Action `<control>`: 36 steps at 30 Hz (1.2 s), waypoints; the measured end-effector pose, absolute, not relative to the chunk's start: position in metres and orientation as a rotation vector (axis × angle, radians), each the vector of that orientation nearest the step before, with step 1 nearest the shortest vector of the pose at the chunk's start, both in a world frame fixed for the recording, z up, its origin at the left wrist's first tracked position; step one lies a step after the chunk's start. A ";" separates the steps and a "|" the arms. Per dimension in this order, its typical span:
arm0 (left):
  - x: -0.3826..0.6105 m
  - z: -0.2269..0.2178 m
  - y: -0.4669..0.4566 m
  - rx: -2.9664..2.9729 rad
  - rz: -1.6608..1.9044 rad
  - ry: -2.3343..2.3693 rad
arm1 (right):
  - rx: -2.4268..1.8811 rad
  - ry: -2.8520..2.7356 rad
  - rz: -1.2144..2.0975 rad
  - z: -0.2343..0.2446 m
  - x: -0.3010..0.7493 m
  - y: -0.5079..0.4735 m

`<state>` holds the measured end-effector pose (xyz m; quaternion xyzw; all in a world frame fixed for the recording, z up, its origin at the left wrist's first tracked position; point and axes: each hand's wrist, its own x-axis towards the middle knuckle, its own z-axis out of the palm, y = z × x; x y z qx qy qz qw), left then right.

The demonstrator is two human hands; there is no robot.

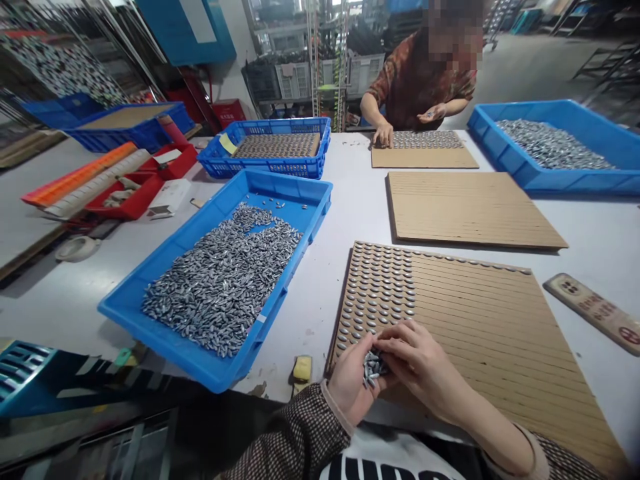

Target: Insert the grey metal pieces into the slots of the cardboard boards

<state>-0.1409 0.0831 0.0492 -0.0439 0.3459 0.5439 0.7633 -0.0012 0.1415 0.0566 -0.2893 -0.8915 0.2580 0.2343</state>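
Note:
My left hand (351, 383) is cupped around a handful of small grey metal pieces (373, 368), pointed at both ends. Over that handful bends my right hand (425, 367), its fingers drawn together; what its fingertips pinch is hidden. Both hands are above the near left part of a ridged cardboard sheet (480, 327). Rows of the same metal pieces (383, 280) lie in the sheet's grooves on its left side, and one line of them runs along the far edge. To the left, a blue tray (113, 307) holds a large heap of loose pieces (225, 273).
Another cardboard sheet (465, 207) lies beyond mine. Across the table a co-worker (410, 80) handles a partly filled sheet (425, 159). At the far right stands a second blue tray (550, 180); a blue basket (210, 160) is at back left. A printed wooden strip (595, 310) lies right.

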 end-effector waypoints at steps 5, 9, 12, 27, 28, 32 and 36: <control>-0.137 0.048 0.085 -0.057 1.157 0.716 | -0.801 -2.356 0.774 0.056 0.003 0.139; -0.138 0.047 0.086 -0.001 1.191 0.806 | -0.907 -2.099 0.999 0.054 0.015 0.134; -0.138 0.043 0.085 0.015 1.141 0.903 | -0.995 -1.930 1.107 0.046 0.028 0.129; -0.170 0.065 0.090 0.118 1.249 1.046 | -1.013 -2.183 0.375 0.005 0.059 0.158; -0.169 0.062 0.089 0.115 1.235 1.030 | -0.993 -2.214 0.306 0.001 0.056 0.160; -0.158 0.048 0.080 0.041 1.176 0.985 | -0.980 -2.319 0.119 -0.007 0.046 0.164; -0.155 0.042 0.075 0.010 1.130 0.987 | -0.989 -2.416 0.072 -0.008 0.049 0.165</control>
